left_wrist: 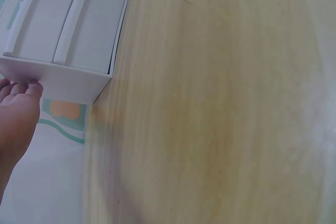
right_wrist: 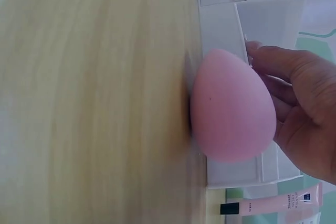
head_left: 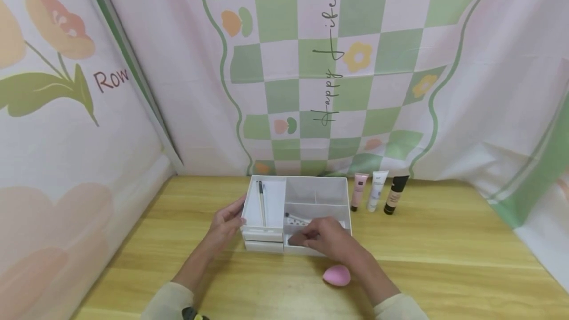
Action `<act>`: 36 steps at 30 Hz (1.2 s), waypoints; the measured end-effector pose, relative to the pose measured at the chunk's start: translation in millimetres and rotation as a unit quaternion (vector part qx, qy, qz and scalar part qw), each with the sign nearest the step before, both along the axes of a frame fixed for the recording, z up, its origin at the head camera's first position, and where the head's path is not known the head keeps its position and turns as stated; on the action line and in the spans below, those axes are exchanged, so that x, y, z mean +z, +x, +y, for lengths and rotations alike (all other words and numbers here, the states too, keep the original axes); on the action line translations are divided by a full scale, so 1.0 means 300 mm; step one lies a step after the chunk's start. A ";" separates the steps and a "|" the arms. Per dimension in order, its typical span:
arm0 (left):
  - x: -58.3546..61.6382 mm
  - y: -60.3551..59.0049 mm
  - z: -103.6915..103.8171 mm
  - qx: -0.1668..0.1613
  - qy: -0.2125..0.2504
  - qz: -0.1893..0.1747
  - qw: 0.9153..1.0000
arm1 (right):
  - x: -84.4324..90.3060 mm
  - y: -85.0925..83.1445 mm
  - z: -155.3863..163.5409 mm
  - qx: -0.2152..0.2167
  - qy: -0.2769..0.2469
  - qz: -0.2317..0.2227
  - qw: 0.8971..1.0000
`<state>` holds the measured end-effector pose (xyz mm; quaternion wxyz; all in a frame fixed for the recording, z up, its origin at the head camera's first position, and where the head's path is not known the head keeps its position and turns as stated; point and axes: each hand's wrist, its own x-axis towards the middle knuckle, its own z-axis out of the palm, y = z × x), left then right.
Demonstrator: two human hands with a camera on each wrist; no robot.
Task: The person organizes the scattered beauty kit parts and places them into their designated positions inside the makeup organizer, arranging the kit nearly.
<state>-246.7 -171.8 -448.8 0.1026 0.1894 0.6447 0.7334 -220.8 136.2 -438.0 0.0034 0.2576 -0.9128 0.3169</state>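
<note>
A white organizer box (head_left: 316,190) with several open-top compartments and front drawers stands mid-table. My left hand (head_left: 237,216) rests against its left wall, fingertips (left_wrist: 21,88) pressing the side panel (left_wrist: 63,80). My right hand (head_left: 305,239) is at the box's front right, fingers (right_wrist: 265,56) curled over the edge of the lower right drawer (head_left: 294,247), which stands slightly out. A pink egg-shaped sponge (head_left: 336,275) lies on the table just under my right wrist, touching the box front (right_wrist: 226,30) in the right wrist view, where the sponge (right_wrist: 233,108) fills the middle.
A thin brush (head_left: 262,202) lies in the box's left compartment, and a dotted white item (head_left: 295,220) in a middle one. Three cosmetic tubes stand right of the box: pink (head_left: 358,191), white (head_left: 377,190), black-capped beige (head_left: 394,194). Patterned cloth walls close in the wooden table (head_left: 444,251).
</note>
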 end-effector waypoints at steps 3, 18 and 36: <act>0.001 0.000 -0.001 -0.001 -0.002 0.001 1.000 | 0.017 0.013 0.007 0.001 -0.003 0.013 1.000; -0.002 -0.002 -0.002 -0.003 -0.009 0.007 1.000 | 0.055 0.121 0.114 0.013 0.010 0.026 1.000; 0.002 0.005 -0.001 0.003 -0.004 0.007 1.000 | 0.027 0.215 0.240 0.007 0.027 -0.054 0.998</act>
